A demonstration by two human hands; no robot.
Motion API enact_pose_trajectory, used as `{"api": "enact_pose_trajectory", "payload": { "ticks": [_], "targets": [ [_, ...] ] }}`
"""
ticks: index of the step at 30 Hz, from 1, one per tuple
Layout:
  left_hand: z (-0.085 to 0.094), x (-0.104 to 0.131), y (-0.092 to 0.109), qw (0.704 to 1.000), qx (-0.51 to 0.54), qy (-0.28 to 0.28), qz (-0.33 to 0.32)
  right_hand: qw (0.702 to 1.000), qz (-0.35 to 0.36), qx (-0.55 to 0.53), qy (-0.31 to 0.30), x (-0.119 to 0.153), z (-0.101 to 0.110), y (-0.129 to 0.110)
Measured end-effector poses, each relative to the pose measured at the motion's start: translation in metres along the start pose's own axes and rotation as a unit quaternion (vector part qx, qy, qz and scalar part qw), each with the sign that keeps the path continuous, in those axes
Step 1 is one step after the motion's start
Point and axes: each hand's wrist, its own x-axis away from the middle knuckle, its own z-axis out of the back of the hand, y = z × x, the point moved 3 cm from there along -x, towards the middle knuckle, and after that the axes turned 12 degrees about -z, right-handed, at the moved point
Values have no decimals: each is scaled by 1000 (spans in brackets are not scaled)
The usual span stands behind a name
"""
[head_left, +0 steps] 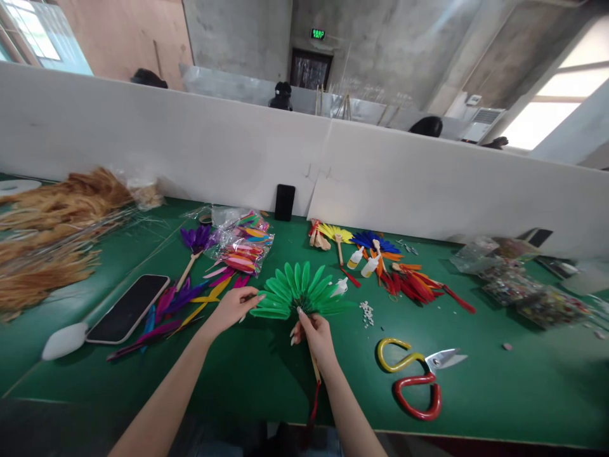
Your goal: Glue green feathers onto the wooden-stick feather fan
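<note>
A green feather fan (pixel 297 285) is spread open above the near part of the green table. My right hand (pixel 314 336) is closed round the base of the fan, where its wooden handle begins; a red tassel (pixel 315 403) hangs from the handle's lower end. At the fan's left edge, the fingers of my left hand (pixel 236 306) pinch an outer green feather. Scissors (pixel 428 371) with one yellow and one red handle lie to the right of my hands. Small white pieces (pixel 366 314) lie just beyond them.
Loose colored feathers (pixel 166 311), a phone (pixel 128 309) and a purple fan (pixel 196 240) lie left. Yellow (pixel 335 233), blue (pixel 375 241) and red (pixel 416 284) feather pieces and glue bottles (pixel 370 266) lie behind right. A white partition (pixel 228 146) borders the table.
</note>
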Motion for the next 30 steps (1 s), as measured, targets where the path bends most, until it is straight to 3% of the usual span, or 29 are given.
{"api": "enact_pose_trajectory", "payload": {
  "ticks": [13, 22, 30],
  "targets": [
    [-3, 2, -10, 999, 42, 23, 8, 1000, -1, 1, 3, -3, 4, 2],
    [-12, 8, -13, 996, 59, -64, 11, 1000, -6, 2, 13, -3, 2, 1],
    [-14, 10, -9, 995, 56, -71, 36, 1000, 4, 12, -1, 1, 1, -2]
  ]
}}
